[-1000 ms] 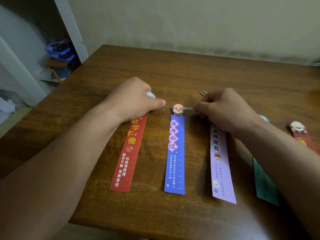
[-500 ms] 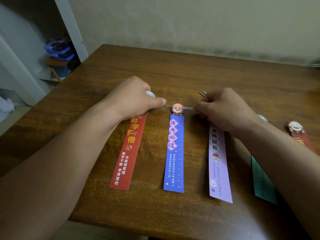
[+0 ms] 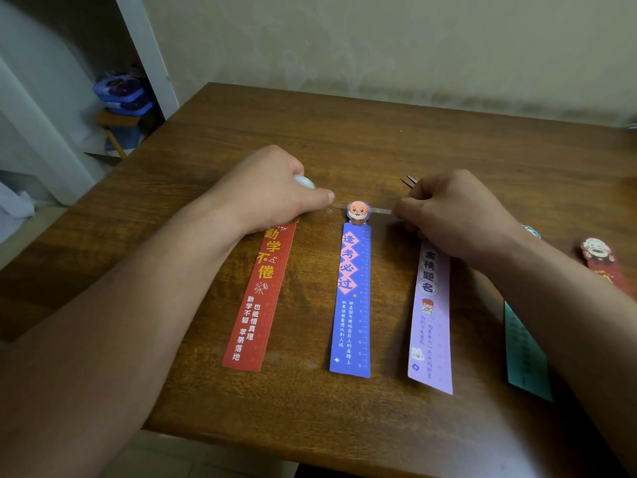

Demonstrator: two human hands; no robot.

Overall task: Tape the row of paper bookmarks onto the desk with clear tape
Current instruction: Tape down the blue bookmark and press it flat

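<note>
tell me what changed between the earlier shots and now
Nothing visibly changed. The left grip and right grip still pinch the strip of clear tape stretched over the top of the blue bookmark. The red bookmark and purple bookmark lie as before on the desk.

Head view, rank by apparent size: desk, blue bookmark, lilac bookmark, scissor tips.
1. desk
2. blue bookmark and lilac bookmark: alike, unranked; right hand hides the lilac top
3. scissor tips, the rest hidden
</note>
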